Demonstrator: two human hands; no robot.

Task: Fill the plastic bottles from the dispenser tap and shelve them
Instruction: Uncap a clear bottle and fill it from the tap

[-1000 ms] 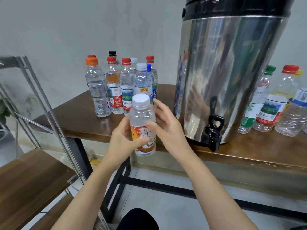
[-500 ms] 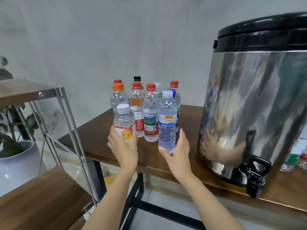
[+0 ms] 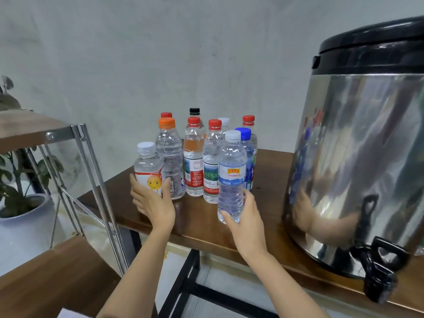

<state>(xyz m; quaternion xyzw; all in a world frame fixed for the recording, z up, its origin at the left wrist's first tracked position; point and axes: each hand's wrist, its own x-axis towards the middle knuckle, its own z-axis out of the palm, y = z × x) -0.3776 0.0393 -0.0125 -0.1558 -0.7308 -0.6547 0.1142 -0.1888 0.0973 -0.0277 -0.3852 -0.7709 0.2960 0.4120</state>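
A short white-capped bottle point(image 3: 148, 166) with an orange face label stands at the left of a cluster of several capped bottles point(image 3: 195, 161) on the brown table point(image 3: 270, 171). My left hand point(image 3: 153, 203) cups its lower part, thumb on the right side and fingers on the left. A taller white-capped bottle point(image 3: 231, 177) with a blue label stands at the front of the cluster, and my right hand point(image 3: 245, 216) grips it near the base. At the right stands the steel dispenser point(image 3: 358, 161) with a black lid; its black tap point(image 3: 376, 274) hangs over the table's front edge.
To the left stands a metal-framed shelf with a wooden upper board point(image 3: 27, 129) and a lower board point(image 3: 46, 285). A potted plant point(image 3: 20, 203) sits behind it. Black table legs point(image 3: 185, 278) run below my arms.
The short bottle, held in front of me by both hands a second ago, now stands at the cluster's left. My right hand left it and closed round the blue-label bottle.
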